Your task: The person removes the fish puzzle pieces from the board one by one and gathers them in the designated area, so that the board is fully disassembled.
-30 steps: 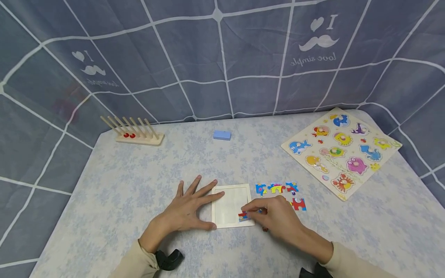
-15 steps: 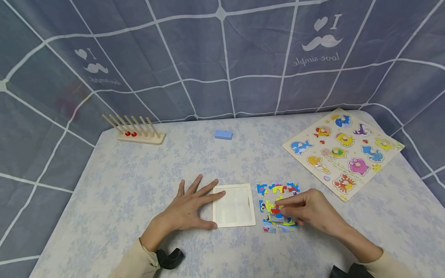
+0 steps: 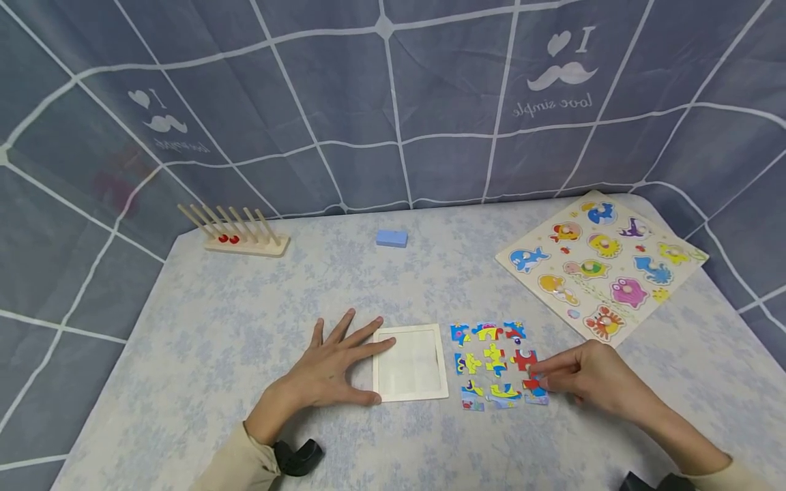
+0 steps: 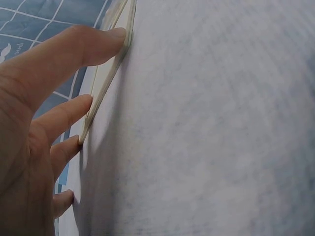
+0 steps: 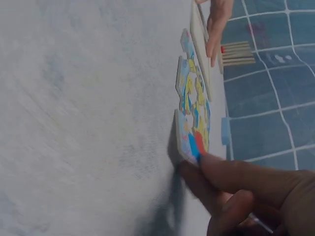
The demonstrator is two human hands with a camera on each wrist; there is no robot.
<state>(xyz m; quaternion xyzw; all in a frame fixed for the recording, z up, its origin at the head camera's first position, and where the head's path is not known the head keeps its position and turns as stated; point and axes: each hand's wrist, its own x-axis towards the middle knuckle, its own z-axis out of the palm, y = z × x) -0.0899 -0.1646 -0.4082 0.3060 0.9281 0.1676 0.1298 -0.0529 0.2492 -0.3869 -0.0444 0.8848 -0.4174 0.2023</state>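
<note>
A shallow square wooden puzzle tray lies in the middle of the head view, its bare inside showing. My left hand rests at its left side with fingers spread; in the left wrist view the thumb touches the tray's edge. To the right of the tray, several colourful jigsaw pieces lie in loose rows. My right hand pinches the lower-right corner jigsaw piece, red and blue, between thumb and finger. The right wrist view shows this piece at the table, beside the other pieces.
At the back right lies a wooden sea-animal peg board, its near corner close to my right hand. A blue block sits at the back. A peg stand with red beads is at the back left. A tiled-pattern curtain hangs behind.
My right hand has carried the corner piece out of the tray, rightward over the other pieces, to the lower right of the group. My left hand has stayed put.
</note>
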